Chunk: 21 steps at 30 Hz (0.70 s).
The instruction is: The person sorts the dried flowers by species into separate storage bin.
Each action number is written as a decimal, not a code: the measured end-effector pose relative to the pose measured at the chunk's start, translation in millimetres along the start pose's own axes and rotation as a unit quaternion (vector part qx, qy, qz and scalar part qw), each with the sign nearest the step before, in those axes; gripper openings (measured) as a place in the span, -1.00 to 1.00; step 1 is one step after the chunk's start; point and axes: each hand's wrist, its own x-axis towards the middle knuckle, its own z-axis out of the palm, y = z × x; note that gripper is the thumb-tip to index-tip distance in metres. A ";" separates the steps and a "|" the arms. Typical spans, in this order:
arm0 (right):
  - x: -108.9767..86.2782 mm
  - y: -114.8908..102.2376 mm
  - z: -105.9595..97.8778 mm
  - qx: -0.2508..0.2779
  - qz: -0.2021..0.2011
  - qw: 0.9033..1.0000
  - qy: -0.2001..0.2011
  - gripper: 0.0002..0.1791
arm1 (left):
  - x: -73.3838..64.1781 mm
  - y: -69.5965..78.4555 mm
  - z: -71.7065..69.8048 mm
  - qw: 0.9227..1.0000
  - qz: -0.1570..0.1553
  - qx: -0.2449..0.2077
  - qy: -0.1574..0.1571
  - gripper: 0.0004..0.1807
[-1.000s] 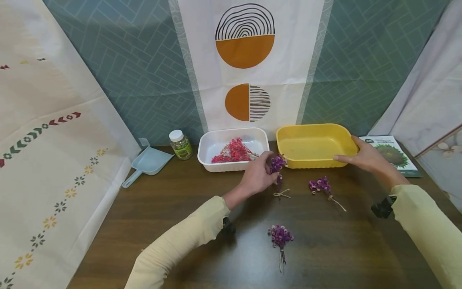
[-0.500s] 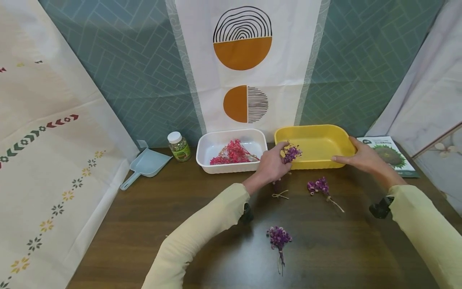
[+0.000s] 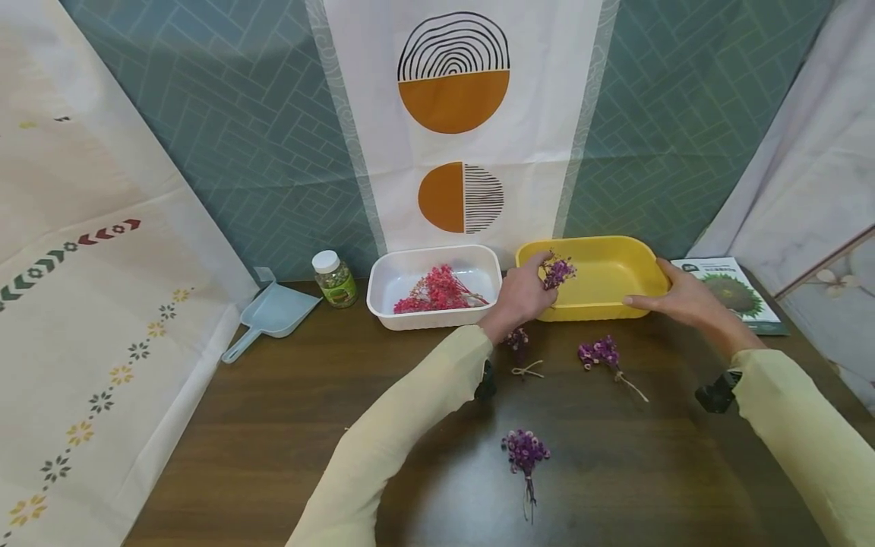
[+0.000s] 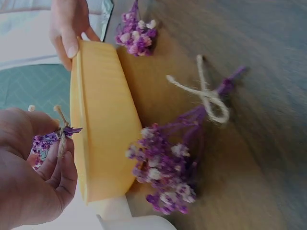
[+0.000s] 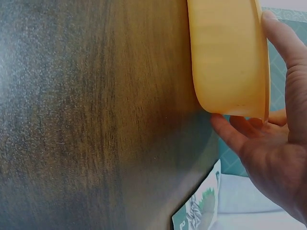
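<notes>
My left hand [image 3: 522, 292] pinches a small bunch of purple dried flowers [image 3: 559, 272] by its twine-tied stems, with the blossoms over the left end of a yellow plastic tray [image 3: 581, 312]. My right hand [image 3: 690, 296] grips the tray's right end; in the right wrist view its thumb [image 5: 283, 38] lies along the rim and the fingers curl around the end wall. A second purple bunch [image 4: 163, 167] with a twine bow [image 4: 211, 100] lies below the left hand, partly hidden in the head view. Two more tied bunches lie on the table, one in front of the tray [image 3: 598, 352], another nearer me [image 3: 525, 452].
Left of the yellow tray stands a white tray [image 3: 417, 320] with pink dried flowers [image 3: 440, 289]. Beyond it are a white-lidded jar [image 3: 336, 279] and a light-blue dustpan [image 3: 276, 310]. A booklet with a green picture [image 3: 734, 292] lies at the right, behind my right hand.
My left hand has moved right with the purple bunch, from beside the white tray to over the yellow tray's left end. My right hand keeps its hold on the tray.
</notes>
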 end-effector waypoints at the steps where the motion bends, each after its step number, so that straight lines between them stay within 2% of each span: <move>1: -0.1 0.4 0.1 0.002 0.002 1.000 -0.001 0.28 | 2.0 2.0 0.5 1.000 0.001 0.004 -0.001 -0.32; 12: -1.5 -1.7 2.5 0.006 0.016 1.000 -0.003 0.30 | 24.6 10.0 12.8 0.999 -0.014 0.034 -0.003 -0.29; 21: 0.8 -0.9 0.6 0.012 0.021 1.000 -0.003 0.30 | 30.2 14.0 21.4 0.999 -0.015 0.040 -0.016 -0.24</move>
